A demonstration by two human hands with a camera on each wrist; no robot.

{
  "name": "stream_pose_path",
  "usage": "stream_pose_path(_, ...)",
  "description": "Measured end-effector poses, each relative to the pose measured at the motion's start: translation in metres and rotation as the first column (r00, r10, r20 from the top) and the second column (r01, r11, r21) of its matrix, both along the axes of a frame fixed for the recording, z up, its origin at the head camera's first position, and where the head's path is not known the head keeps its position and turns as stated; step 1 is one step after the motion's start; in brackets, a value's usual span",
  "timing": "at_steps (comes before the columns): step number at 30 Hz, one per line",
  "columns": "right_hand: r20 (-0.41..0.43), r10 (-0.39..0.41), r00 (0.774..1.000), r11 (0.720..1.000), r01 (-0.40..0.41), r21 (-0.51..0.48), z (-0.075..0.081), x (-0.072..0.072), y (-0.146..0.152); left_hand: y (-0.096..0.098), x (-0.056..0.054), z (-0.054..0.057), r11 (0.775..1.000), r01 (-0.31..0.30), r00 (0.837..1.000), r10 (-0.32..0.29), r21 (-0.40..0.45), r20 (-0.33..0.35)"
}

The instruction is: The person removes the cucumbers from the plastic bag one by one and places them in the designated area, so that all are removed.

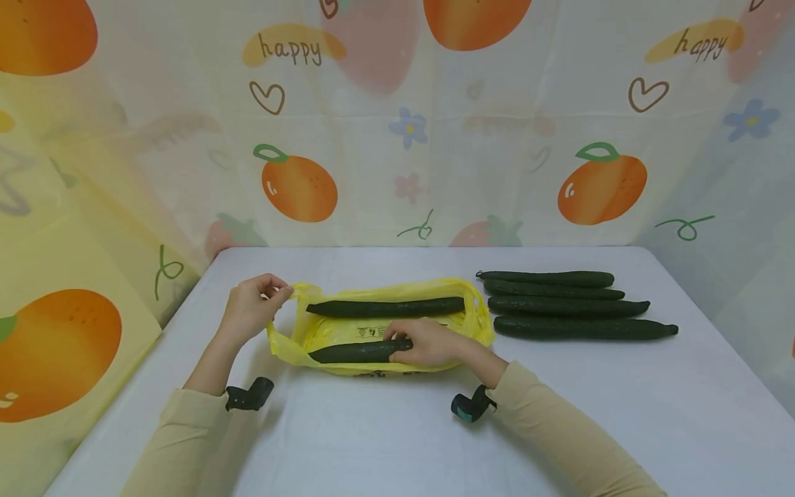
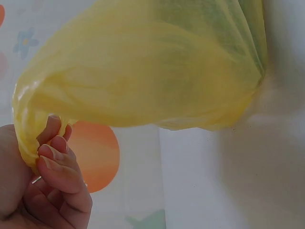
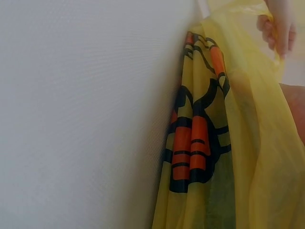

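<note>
Pinching one yellow bag (image 1: pixel 287 347), left hand (image 1: pixel 251 307) is nearly closed; right hand (image 1: pixel 430 343) grips one of two bagged cucumbers (image 1: pixel 354 353), four loose cucumbers (image 1: pixel 568 306) rightward.

Head cam is looking forward and down across the table (image 1: pixel 348 428) to the backdrop (image 1: pixel 366 138), sitting farthest back. Left wrist cam (image 1: pixel 254 394) is facing the left hand (image 2: pixel 52 188) and yellow bag (image 2: pixel 109 90) close up. Right wrist cam (image 1: pixel 468 407) is peering close along the bag's printed side, table filling its left half. All three are sharing the bag and left hand.
</note>
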State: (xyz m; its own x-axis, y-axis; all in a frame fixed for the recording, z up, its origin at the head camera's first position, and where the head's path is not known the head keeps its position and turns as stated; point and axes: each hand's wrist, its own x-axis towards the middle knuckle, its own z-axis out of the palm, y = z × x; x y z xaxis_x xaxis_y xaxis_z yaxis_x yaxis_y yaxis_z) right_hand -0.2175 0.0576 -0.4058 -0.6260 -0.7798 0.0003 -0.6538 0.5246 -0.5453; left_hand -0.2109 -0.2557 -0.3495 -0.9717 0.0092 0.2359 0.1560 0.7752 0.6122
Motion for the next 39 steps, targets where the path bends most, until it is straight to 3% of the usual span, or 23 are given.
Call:
stream_pose_path(30,-0.019,-0.047,0.999,0.982,0.043,-0.183,0.02,-0.005,0.01,-0.002,-0.001,0.002,1.0,0.004,0.999,-0.005,-0.017,-0.04)
stream_pose_path(39,-0.031,-0.056,0.998,0.975,0.048,-0.215,0.032,-0.003,0.005,-0.001,-0.001,0.002,1.0,0.004,1.0,-0.004,-0.008,-0.018)
